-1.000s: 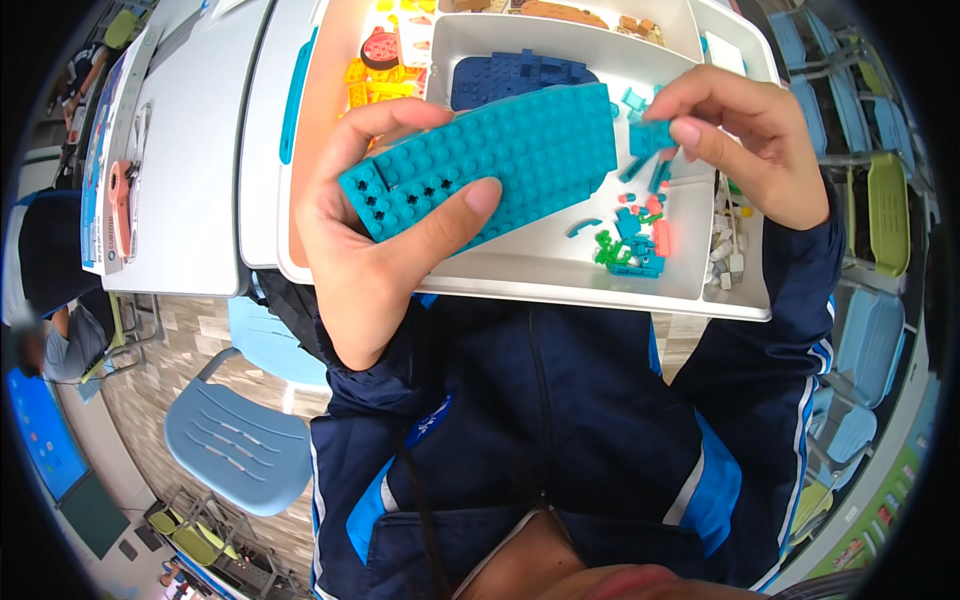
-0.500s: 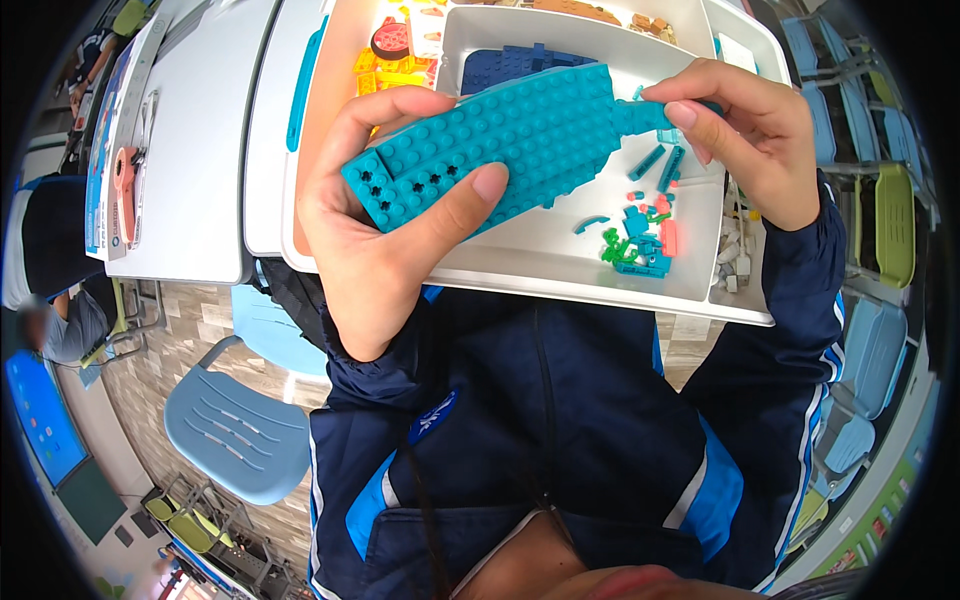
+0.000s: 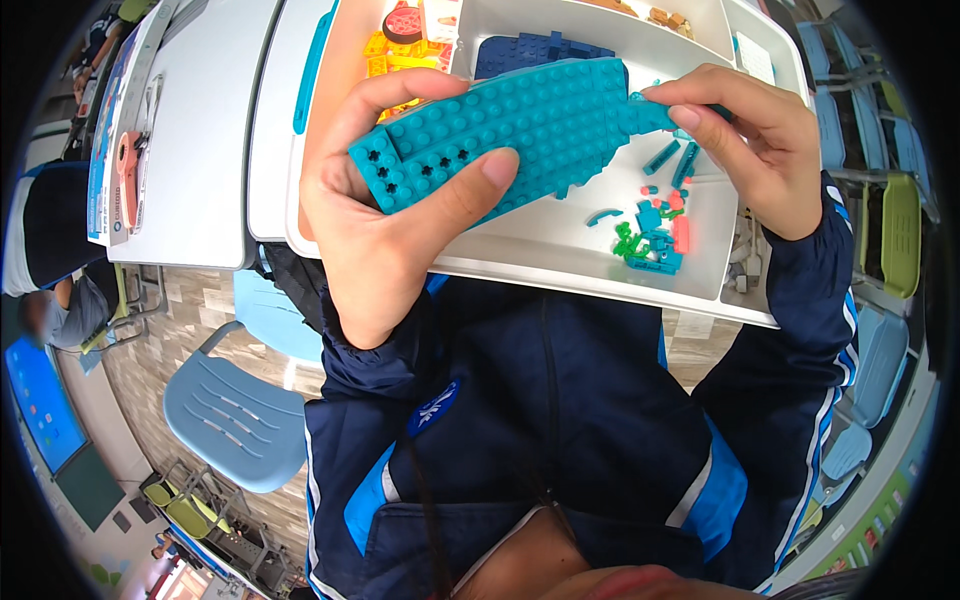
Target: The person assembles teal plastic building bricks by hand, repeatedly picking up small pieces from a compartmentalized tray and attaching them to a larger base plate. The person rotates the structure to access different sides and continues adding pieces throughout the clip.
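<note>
A teal studded building-brick model [image 3: 540, 120] is held up over a white sorting tray [image 3: 540, 262], its body tapering to a narrow right end. Gripping the wide left end is my left hand [image 3: 390, 220], its thumb across the studs and the fingers behind. At the narrow end, my right hand [image 3: 755, 140] pinches a small teal tail piece [image 3: 652, 117] between thumb and index finger. A darker bit shows behind those fingers. In the tray below lie loose teal, green and coral bricks [image 3: 655, 235], and behind the model a dark blue brick plate [image 3: 540, 52].
Yellow bricks [image 3: 385, 60] and a red wheel-like piece [image 3: 403, 24] fill the tray's left compartment. Grey pieces [image 3: 743, 255] sit at its right. White tables [image 3: 190, 150] stand left, with a pink tool [image 3: 127, 180] on one. A blue chair [image 3: 235, 420] stands at lower left.
The view has shifted slightly, so the tray appears a little further right. Both hands keep their hold, and the model is tilted slightly differently.
</note>
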The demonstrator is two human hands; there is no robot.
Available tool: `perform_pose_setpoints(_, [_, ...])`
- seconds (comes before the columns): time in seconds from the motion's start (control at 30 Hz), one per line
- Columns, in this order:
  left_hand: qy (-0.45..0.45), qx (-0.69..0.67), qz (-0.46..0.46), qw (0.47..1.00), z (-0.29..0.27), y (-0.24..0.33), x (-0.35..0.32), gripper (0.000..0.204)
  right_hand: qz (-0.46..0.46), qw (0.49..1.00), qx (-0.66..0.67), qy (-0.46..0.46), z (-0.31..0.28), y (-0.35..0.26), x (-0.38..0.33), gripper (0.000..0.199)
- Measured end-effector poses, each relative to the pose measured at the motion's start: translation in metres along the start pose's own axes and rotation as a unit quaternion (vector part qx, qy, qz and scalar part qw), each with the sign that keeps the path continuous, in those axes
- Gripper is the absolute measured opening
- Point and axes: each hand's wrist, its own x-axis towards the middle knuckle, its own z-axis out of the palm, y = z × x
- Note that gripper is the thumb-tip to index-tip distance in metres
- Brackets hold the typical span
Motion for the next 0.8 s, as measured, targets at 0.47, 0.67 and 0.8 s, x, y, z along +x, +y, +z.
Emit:
perform_pose_setpoints(0.47, [0.028,-0.128,-0.041,0.990,0.000,0.003,0.001,0.045,0.125,0.966,0.227,0.000,-0.012,0.018,-0.008,0.022])
perform_pose_setpoints(0.67, [0.061,-0.141,0.003,0.988,0.000,-0.001,0.003,0.045,0.104,0.980,0.163,-0.047,-0.018,0.002,-0.003,0.015])
perform_pose_setpoints(0.8, [0.072,-0.105,0.004,0.992,0.002,0.000,0.001,0.045,0.041,0.996,0.068,-0.031,-0.013,-0.005,-0.002,0.013])
